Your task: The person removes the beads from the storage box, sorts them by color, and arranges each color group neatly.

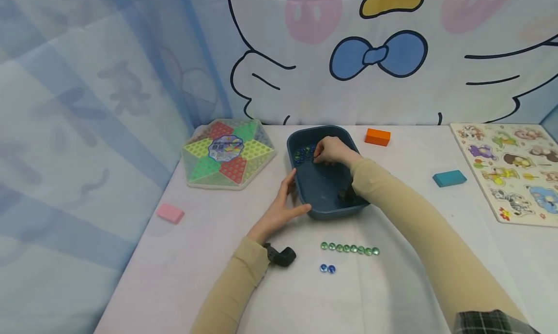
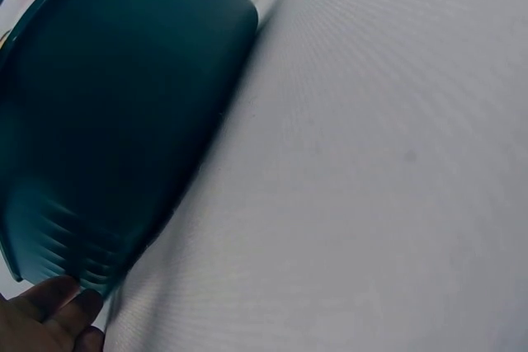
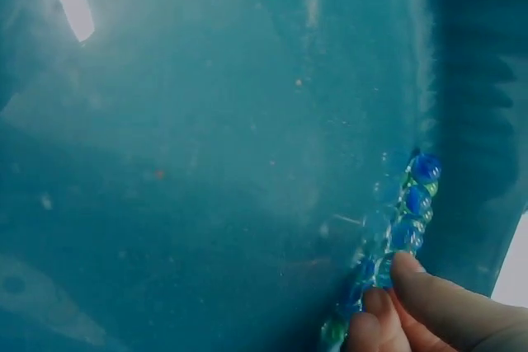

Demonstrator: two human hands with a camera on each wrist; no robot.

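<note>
Right hand [image 1: 332,151], fingers curled, touches marbles [image 1: 303,154] heaped in the tub's [image 1: 324,209] far-left corner; left hand [image 1: 282,209], relaxed and spread, braces the near-left wall

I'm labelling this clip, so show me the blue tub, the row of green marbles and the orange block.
blue tub [image 1: 332,211], head view, near outer wall.
row of green marbles [image 1: 350,249], head view, middle of the row.
orange block [image 1: 377,136], head view, top face.

The dark teal plastic tub [image 1: 324,189] is looking smooth and faintly glossy; the blue and green glass marbles [image 3: 408,208] are gleaming.
</note>
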